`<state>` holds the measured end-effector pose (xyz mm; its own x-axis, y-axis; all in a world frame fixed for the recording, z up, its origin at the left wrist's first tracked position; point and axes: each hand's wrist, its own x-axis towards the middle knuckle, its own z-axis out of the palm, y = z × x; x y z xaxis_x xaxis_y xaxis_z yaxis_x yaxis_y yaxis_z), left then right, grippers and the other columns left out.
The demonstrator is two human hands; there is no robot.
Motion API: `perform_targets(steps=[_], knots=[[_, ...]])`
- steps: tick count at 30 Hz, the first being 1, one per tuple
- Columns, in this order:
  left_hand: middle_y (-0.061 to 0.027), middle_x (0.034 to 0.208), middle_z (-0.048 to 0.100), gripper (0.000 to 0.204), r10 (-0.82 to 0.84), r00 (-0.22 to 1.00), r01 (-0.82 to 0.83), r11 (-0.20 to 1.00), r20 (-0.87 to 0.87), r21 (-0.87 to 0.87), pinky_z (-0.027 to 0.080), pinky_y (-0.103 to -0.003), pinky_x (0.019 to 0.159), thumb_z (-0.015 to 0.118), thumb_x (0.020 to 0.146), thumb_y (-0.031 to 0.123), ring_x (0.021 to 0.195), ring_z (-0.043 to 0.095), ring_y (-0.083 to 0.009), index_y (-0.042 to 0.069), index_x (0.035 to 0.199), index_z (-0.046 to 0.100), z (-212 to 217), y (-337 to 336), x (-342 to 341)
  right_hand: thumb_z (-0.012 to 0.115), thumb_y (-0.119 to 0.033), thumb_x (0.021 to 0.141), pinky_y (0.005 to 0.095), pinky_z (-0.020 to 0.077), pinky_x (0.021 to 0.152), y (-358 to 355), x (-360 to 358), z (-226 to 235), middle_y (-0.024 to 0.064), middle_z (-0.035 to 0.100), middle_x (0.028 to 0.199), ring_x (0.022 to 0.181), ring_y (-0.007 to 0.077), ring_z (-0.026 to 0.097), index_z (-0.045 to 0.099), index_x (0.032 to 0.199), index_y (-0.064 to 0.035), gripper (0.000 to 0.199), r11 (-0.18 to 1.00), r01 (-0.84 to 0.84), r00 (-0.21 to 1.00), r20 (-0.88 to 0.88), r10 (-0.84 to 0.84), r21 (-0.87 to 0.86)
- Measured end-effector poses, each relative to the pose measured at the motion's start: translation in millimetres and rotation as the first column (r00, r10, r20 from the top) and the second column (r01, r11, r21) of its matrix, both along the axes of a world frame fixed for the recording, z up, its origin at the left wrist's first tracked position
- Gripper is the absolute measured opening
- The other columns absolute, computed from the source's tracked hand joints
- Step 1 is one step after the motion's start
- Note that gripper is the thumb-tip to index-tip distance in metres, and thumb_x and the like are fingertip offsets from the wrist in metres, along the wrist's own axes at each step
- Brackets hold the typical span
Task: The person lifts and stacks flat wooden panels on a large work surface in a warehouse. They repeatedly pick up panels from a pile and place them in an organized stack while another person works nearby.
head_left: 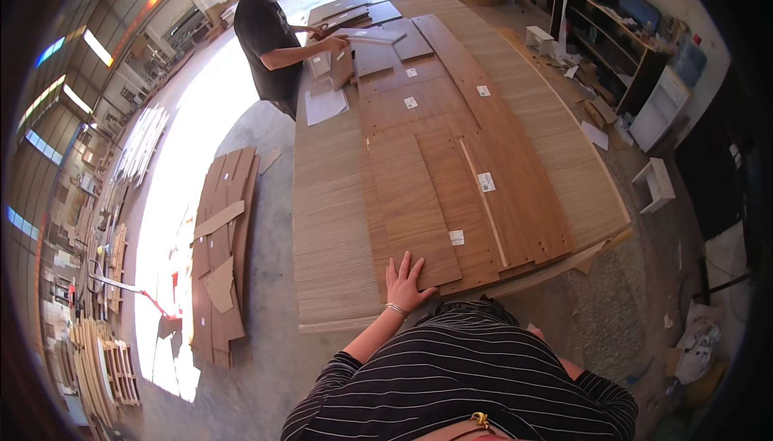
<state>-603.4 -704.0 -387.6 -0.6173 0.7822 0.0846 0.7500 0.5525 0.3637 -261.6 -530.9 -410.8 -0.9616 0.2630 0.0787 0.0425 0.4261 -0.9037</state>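
My left hand (pixel 407 284) lies flat with fingers spread on the near end of a brown wood-grain panel (pixel 415 208). Other brown panels (pixel 515 175) with small white labels lie beside and beyond it, some overlapping. A long narrow strip (pixel 481 199) rests on them. Beneath everything is a large ribbed sheet (pixel 334 232) covering the worktable. Only a sliver of my right hand (pixel 535 331) shows by my striped shirt; its fingers are hidden. At the far left side, a co-worker (pixel 270 39) has both hands at smaller boards (pixel 342 59).
On the floor to the left, a stack of brown boards (pixel 217 256) carries torn cardboard pieces. To the right stand a dark shelf unit (pixel 600 43), a white cabinet (pixel 660 109) and a small white stool (pixel 654 185). Scraps litter the floor there.
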Motion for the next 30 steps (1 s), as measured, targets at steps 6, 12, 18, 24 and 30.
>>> perform_targets(steps=[6,12,18,24,30], knots=[[-0.0089,0.141,0.020,0.075,0.005,1.000,-0.005,1.000,0.004,-0.011,0.014,-0.052,0.102,0.067,0.062,0.051,0.125,0.014,-0.0444,0.022,0.127,0.041,0,-1,1,0.048,-0.030,0.085,0.0350,0.0474,0.065,-3,-7,22,0.0209,0.061,0.080,0.074,0.0327,0.061,0.058,0.102,0.0022,0.038,1.000,0.023,0.999,0.035,-0.023,-0.010],[-0.0088,0.141,0.020,0.076,0.005,1.000,-0.005,1.000,0.018,-0.012,0.014,-0.052,0.102,0.067,0.062,0.050,0.125,0.013,-0.0445,0.022,0.127,0.040,1,0,1,0.050,-0.028,0.084,0.0336,0.0474,0.067,-5,-9,29,0.0202,0.062,0.081,0.075,0.0313,0.061,0.058,0.102,0.0021,0.036,0.997,0.039,0.999,0.002,-0.039,-0.065],[-0.0085,0.141,0.020,0.076,0.008,1.000,-0.008,1.000,0.012,-0.018,0.015,-0.052,0.103,0.068,0.062,0.050,0.125,0.013,-0.0446,0.022,0.127,0.040,1,-1,1,0.051,-0.024,0.083,0.0332,0.0474,0.067,-6,-11,35,0.0206,0.061,0.082,0.075,0.0311,0.061,0.058,0.102,0.0019,0.033,0.999,0.025,1.000,0.017,-0.025,-0.028],[-0.0086,0.141,0.020,0.077,0.000,1.000,0.000,1.000,0.008,-0.006,0.015,-0.052,0.102,0.067,0.062,0.050,0.125,0.013,-0.0454,0.022,0.127,0.040,-1,0,1,0.053,-0.018,0.081,0.0339,0.0485,0.062,-6,-16,42,0.0183,0.060,0.079,0.069,0.0310,0.060,0.053,0.107,0.0008,0.032,1.000,-0.025,0.990,-0.138,0.027,0.017],[-0.0087,0.141,0.020,0.076,0.003,1.000,-0.003,1.000,0.012,-0.013,0.015,-0.052,0.102,0.067,0.062,0.050,0.125,0.013,-0.0458,0.021,0.127,0.040,3,1,1,0.054,-0.014,0.080,0.0338,0.0486,0.057,-6,-26,60,0.0166,0.058,0.077,0.064,0.0307,0.059,0.050,0.106,0.0007,0.030,0.972,-0.021,0.956,-0.280,0.088,0.236]])
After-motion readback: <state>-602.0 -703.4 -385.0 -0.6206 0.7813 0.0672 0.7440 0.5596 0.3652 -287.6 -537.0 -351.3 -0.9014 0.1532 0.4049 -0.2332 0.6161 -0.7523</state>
